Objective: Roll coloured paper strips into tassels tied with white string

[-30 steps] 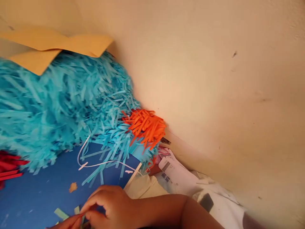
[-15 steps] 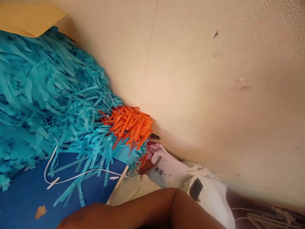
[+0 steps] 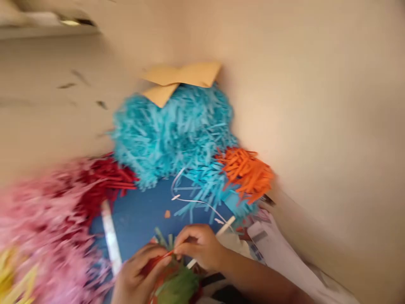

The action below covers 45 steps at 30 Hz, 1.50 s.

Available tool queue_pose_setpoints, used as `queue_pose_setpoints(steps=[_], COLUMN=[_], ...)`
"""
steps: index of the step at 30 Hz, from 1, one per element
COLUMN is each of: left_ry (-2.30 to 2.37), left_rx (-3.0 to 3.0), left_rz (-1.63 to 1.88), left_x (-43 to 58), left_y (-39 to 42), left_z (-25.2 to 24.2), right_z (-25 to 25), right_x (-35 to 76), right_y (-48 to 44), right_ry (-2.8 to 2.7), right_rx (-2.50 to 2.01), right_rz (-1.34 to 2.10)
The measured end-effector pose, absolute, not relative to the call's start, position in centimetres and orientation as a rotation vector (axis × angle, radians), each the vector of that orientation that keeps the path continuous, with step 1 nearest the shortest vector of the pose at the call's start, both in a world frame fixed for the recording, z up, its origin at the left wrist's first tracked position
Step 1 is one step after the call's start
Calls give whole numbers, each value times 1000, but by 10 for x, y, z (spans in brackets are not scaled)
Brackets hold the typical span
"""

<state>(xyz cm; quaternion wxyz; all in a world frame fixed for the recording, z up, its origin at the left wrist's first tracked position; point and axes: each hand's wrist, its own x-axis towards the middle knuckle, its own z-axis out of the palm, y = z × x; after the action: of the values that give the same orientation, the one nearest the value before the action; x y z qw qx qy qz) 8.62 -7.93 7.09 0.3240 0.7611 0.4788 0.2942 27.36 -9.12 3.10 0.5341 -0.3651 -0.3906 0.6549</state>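
My left hand (image 3: 138, 270) and my right hand (image 3: 200, 248) are close together at the bottom of the view. Between their pinched fingertips runs a thin orange-red strip (image 3: 165, 255), which looks twisted. Just below the hands lies a blurred bunch of green fringed paper (image 3: 180, 285), with a few green ends showing above the fingers. Behind them is a blue tabletop (image 3: 139, 215) with a white cord (image 3: 198, 202) lying on it.
Turquoise paper fringe (image 3: 177, 131) is heaped at the back against the wall, with folded tan paper (image 3: 190, 75) on top. Orange fringe (image 3: 248, 173) sits right of it. Pink fringe (image 3: 47, 207) and dark red fringe (image 3: 101, 181) fill the left side.
The view has swung left and back, bringing in the pink and red fringe. Both hands now show, pinching the orange-red strip; before, only a forearm and part of a hand showed.
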Motion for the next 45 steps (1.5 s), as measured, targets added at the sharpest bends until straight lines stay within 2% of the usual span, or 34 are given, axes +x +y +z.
queue_pose_setpoints(steps=[4, 9, 17, 27, 33, 36, 40, 45], left_ry=[1274, 1240, 1201, 1273, 1278, 1364, 1411, 1259], left_rx=[2025, 2296, 2303, 2118, 1753, 1621, 1284, 902], left_rz=[905, 1242, 1264, 1129, 939, 992, 1088, 1155], left_x=[95, 92, 87, 79, 60, 49, 49, 64], left_y=[-79, -92, -95, -76, -81, -85, -87, -89], left_z=[80, 72, 64, 78, 83, 74, 68, 68], right_z=[40, 44, 48, 80, 90, 88, 81, 63], right_x=[269, 262, 255, 255, 254, 275, 312, 330], right_y=[-91, -94, -99, -68, -55, -21, 51, 102], right_ry=[-1022, -1352, -1545, -1791, -1778, -1825, -1722, -1686], right_rx=[-847, -1004, -1039, -882, -853, -1159, -1909, -2064], right_rz=[1483, 1081, 771, 712, 1074, 899, 320, 234])
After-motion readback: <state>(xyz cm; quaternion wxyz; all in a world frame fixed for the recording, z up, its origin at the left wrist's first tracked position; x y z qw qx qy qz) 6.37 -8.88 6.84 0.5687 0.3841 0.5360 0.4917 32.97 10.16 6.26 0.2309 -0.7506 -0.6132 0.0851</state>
